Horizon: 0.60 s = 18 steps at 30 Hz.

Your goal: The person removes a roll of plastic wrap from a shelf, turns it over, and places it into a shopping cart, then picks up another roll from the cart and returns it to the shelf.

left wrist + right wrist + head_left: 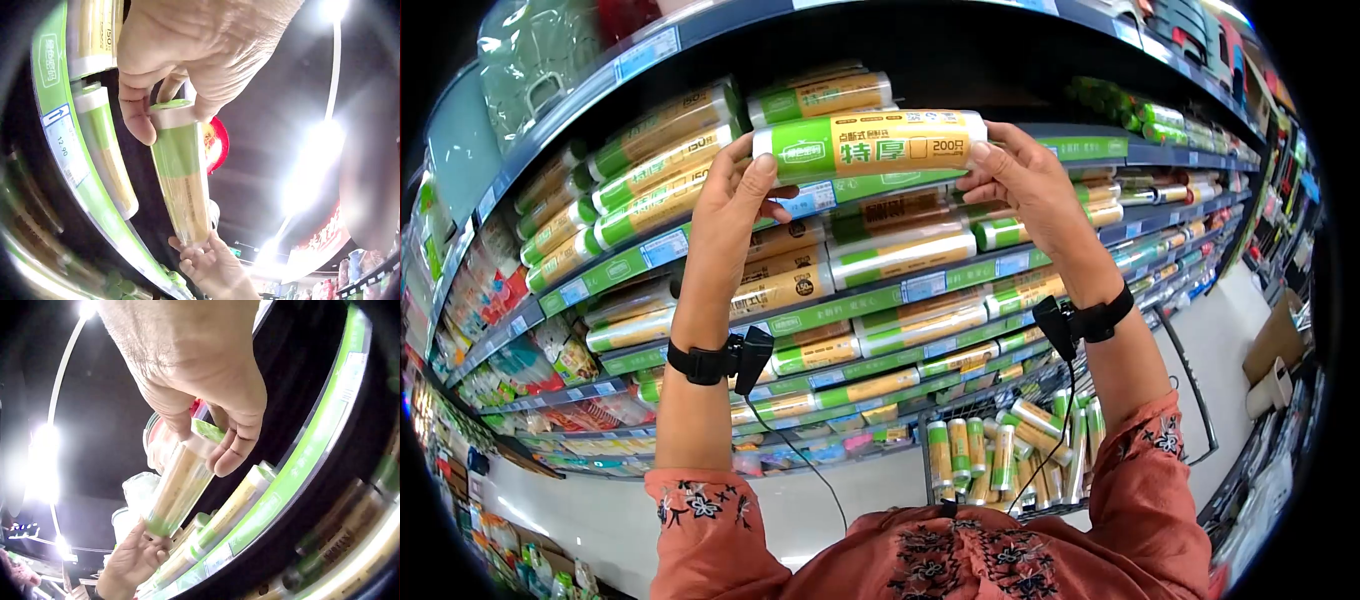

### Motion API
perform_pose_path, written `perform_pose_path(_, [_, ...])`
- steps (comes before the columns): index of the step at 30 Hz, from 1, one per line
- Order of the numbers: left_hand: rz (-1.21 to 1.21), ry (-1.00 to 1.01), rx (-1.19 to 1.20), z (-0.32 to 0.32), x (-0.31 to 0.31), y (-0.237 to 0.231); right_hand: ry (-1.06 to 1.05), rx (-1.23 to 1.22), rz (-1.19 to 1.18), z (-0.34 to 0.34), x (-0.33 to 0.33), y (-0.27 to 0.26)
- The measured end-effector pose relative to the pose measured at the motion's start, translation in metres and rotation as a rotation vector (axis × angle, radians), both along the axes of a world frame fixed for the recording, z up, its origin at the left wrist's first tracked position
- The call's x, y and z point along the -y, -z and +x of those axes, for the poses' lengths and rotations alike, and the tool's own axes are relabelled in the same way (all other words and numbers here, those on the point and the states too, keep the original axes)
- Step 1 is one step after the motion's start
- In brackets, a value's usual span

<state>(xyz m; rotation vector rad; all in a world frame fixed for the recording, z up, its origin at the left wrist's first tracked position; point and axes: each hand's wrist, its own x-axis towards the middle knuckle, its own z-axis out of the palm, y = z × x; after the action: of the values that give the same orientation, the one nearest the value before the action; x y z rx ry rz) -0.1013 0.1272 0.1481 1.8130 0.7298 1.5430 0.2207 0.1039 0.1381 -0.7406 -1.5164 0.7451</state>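
A green and yellow packaged roll [870,143] is held level in front of the shelves, label toward the head camera. My left hand [735,195] grips its green end, thumb on the near face. At the yellow end my right hand [1032,185] pinches the roll, its thumb near the label's edge. In the left wrist view, the left hand [200,50] has thumb and fingers around the end of the roll [181,175]. The right wrist view has the right hand [200,369] pinching the other end of the roll [181,484].
Similar rolls [665,150] lie stacked on the upper shelf at left, with more rolls [900,258] on lower shelves. Green price rails [800,318] run along the shelf fronts. A cart below at right holds several rolls [1003,455]. Cables hang from both wrist cameras.
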Motion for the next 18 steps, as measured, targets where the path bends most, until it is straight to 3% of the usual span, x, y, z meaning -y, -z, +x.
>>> perform_pose_path(18, [0.08,0.004,-0.102,-0.023,-0.024,-0.028,0.091,0.079,0.004,-0.016,-0.026,-0.039])
